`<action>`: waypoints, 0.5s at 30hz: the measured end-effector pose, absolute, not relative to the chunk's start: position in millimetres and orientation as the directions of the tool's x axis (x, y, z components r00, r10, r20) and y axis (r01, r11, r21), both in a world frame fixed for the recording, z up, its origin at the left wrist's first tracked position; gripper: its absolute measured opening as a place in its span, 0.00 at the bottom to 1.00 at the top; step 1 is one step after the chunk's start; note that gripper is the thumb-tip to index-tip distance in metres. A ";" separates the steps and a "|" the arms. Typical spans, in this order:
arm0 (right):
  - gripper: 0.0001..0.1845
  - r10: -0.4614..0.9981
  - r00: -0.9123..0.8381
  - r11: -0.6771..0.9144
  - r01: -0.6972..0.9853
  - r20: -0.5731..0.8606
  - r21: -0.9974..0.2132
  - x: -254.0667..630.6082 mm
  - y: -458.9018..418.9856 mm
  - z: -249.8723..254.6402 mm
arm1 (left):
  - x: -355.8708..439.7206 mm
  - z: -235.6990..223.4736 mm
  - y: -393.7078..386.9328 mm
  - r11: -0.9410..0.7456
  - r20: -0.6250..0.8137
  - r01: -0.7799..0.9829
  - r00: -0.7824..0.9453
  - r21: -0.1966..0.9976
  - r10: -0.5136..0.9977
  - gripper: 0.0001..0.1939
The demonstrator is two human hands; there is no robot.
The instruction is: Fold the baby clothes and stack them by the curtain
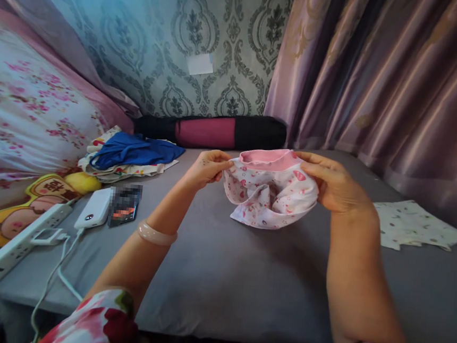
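Between my hands hangs a small white garment point(277, 210) with a red and pink print and a pink ribbed band point(267, 159) along its top. My left hand point(210, 169) pinches the left end of the band. At the opposite end, my right hand point(331, 180) grips the band and the cloth just below it, thumb on top. The lower part droops in folds over the grey bed surface point(219, 283); whether it touches the surface I cannot tell. A bangle circles my left forearm.
On the right lies a white patterned cloth point(418, 225). Folded clothes with a blue one point(134, 151) on top sit at the back left. A power bank point(94, 208), a phone point(125, 205) and a power strip point(17, 246) with cables occupy the left. A black-and-maroon roll point(211, 131) lies against the wall.
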State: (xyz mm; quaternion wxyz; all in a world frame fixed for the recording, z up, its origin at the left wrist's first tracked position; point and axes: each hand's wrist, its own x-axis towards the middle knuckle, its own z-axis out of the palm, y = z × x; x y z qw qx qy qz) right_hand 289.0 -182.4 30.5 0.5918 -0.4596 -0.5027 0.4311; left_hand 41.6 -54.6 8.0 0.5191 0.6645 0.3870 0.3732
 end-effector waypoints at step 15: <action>0.33 0.929 -0.006 0.307 0.567 0.369 -0.764 300.1 -192.6 145.6 | -6.4 127.0 -111.5 -0.775 0.880 0.577 0.193 0.257 0.435 0.09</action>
